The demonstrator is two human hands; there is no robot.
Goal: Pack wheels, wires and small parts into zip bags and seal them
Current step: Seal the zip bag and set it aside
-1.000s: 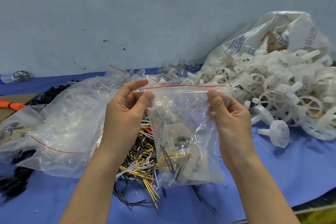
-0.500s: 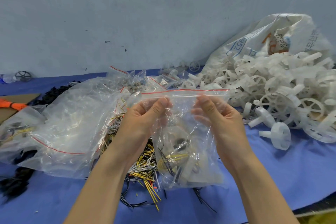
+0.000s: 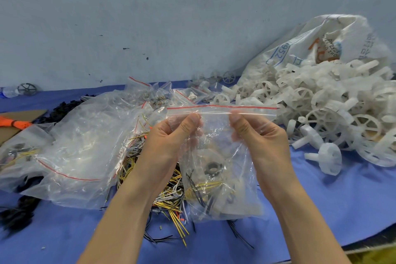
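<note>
Hands (image 3: 214, 135) pinch crinkly zip bag (image 3: 222, 178).

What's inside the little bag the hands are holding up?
Inside the zip bag you can see a black ring part, yellow and black wires and pale plastic pieces. Crinkled plastic blurs the rest.

The fingers of both hands lie behind the clear zip bag (image 3: 222, 178) — only thumbs show plainly. Its contents blur through crinkled plastic: a dark ring (image 3: 212, 168), yellow and black wires, pale parts. The white wheel pile (image 3: 334, 113) runs off the right edge — the black parts (image 3: 15, 214) off the left.
</note>
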